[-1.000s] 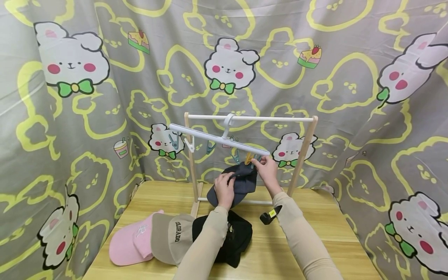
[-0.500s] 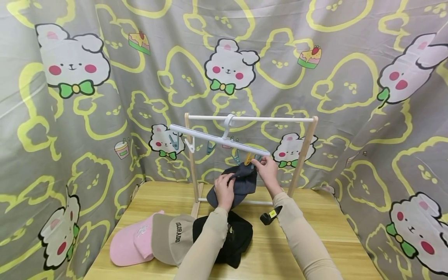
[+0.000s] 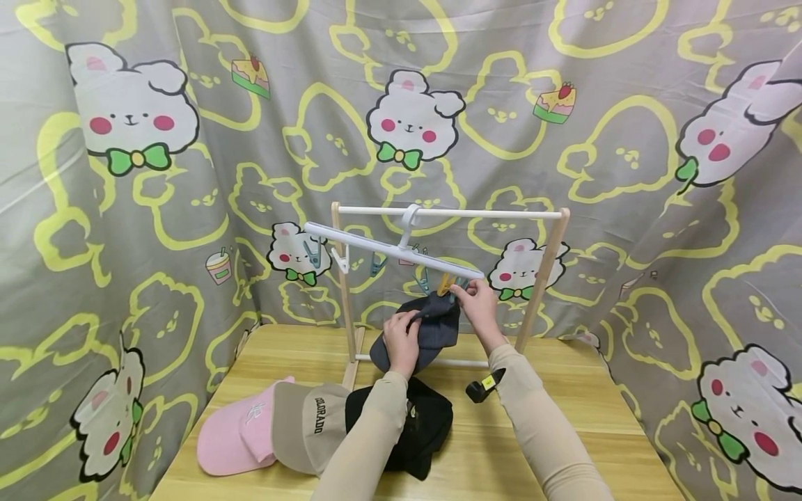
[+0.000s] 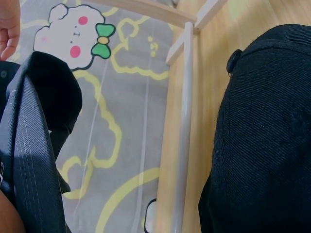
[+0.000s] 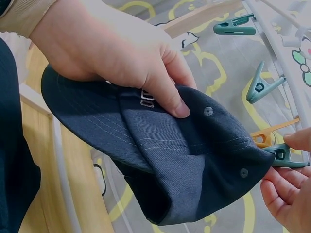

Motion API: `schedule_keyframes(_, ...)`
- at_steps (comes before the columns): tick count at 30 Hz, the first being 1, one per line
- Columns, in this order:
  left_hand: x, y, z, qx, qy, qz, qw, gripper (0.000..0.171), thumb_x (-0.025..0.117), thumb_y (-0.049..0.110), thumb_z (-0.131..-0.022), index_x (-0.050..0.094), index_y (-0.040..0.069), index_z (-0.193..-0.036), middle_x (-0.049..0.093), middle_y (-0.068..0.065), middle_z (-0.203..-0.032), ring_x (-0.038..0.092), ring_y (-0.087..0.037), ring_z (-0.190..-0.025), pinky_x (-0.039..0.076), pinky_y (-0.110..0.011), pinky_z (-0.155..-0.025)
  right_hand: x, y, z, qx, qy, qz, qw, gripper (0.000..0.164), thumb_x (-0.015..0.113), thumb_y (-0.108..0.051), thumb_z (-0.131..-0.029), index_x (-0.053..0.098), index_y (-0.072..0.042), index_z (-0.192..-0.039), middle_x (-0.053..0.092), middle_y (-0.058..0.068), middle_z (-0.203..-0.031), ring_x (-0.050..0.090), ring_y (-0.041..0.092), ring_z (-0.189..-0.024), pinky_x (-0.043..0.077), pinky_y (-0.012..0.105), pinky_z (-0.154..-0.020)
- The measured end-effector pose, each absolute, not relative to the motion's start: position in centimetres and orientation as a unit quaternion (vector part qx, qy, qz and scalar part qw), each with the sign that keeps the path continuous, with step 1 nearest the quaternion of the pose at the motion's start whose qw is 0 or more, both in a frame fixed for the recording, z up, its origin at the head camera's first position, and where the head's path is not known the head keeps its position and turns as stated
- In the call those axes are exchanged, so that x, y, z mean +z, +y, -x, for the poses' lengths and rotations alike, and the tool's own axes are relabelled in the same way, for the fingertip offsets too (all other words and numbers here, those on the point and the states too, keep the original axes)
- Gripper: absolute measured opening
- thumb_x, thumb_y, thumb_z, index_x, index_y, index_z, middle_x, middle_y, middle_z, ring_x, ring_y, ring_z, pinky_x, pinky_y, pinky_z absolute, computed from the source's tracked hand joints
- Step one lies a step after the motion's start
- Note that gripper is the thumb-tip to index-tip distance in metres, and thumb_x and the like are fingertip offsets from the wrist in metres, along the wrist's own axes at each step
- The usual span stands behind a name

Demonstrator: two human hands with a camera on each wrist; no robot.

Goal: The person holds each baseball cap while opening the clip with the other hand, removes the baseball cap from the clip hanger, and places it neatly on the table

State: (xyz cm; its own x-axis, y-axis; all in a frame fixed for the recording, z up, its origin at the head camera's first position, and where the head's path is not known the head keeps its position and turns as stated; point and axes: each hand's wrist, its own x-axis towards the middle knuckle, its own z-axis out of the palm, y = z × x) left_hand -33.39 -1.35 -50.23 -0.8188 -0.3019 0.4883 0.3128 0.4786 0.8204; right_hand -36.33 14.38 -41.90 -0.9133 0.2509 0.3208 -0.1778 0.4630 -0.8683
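Note:
My left hand (image 3: 401, 339) grips a dark navy baseball cap (image 3: 438, 330) by its brim side; in the right wrist view the thumb lies on the crown beside small embroidered lettering. My right hand (image 3: 477, 306) pinches a green clothespin (image 5: 283, 156) at the tip of the cap's crown. An orange clothespin (image 5: 265, 138) is right beside it, touching or close to the cap. Both pins are at the low right end of a pale clip hanger (image 3: 376, 243), which hangs tilted from a rack. Whether the green pin's jaws bite the fabric is hard to see.
The wooden rack (image 3: 542, 278) with a white top bar stands at the back of the table (image 3: 564, 431). Several other clips hang along the hanger. In front lie a pink cap (image 3: 234, 435), a beige cap (image 3: 307, 424), a black cap (image 3: 422, 431) and a black-yellow object (image 3: 485, 385).

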Motion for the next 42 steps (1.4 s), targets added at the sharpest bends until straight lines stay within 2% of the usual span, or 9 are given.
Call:
schedule_keyframes(7, -50.5, -1.4, 33.5, -0.505, -0.808, 0.007, 0.304, 0.017, 0.065, 0.021, -0.093, 0.075, 0.017, -0.107, 0.067, -0.008, -0.108, 0.054, -0.033, -0.108, 0.040, -0.052, -0.100, -41.8, 14.4, 36.3, 0.525, -0.826, 0.023, 0.204, 0.032, 0.074, -0.029, -0.087, 0.059, 0.000, -0.089, 0.071, 0.021, -0.086, 0.054, 0.007, -0.058, 0.041, 0.022, -0.058)
schedule_keyframes(14, -50.9, -1.9, 33.6, -0.511, -0.792, -0.003, 0.335, 0.016, 0.067, 0.016, -0.092, 0.075, 0.012, -0.105, 0.067, -0.011, -0.105, 0.055, -0.034, -0.100, 0.044, -0.050, -0.093, -41.4, 15.3, 36.7, 0.561, -0.807, 0.031, 0.185, 0.033, 0.072, -0.027, -0.087, 0.058, 0.001, -0.096, 0.070, 0.020, -0.091, 0.069, 0.015, -0.059, 0.046, 0.017, -0.053)
schedule_keyframes(21, -51.1, -2.3, 33.6, -0.519, -0.785, -0.007, 0.338, 0.016, 0.067, 0.016, -0.091, 0.075, 0.011, -0.104, 0.067, -0.013, -0.104, 0.055, -0.036, -0.099, 0.044, -0.050, -0.092, -41.4, 15.8, 36.7, 0.558, -0.813, 0.037, 0.162, 0.035, 0.072, -0.028, -0.088, 0.058, 0.002, -0.101, 0.070, 0.017, -0.091, 0.059, 0.000, -0.050, 0.043, 0.020, -0.052)
schedule_keyframes(30, -51.4, -2.7, 33.8, -0.521, -0.785, -0.008, 0.335, 0.016, 0.068, 0.015, -0.091, 0.075, 0.012, -0.104, 0.067, -0.013, -0.104, 0.055, -0.036, -0.100, 0.044, -0.050, -0.093, -41.5, 15.9, 36.7, 0.555, -0.812, 0.031, 0.179, 0.032, 0.074, -0.027, -0.087, 0.057, 0.000, -0.092, 0.070, 0.013, -0.082, 0.057, -0.001, -0.047, 0.040, 0.020, -0.050)
schedule_keyframes(42, -51.3, -2.6, 33.5, -0.515, -0.787, 0.001, 0.341, 0.016, 0.068, 0.016, -0.090, 0.075, 0.012, -0.104, 0.068, -0.013, -0.103, 0.056, -0.036, -0.099, 0.044, -0.050, -0.092, -41.3, 15.9, 36.6, 0.554, -0.815, 0.032, 0.168, 0.034, 0.075, -0.026, -0.086, 0.060, 0.002, -0.098, 0.072, 0.021, -0.094, 0.056, -0.001, -0.048, 0.046, 0.016, -0.053)
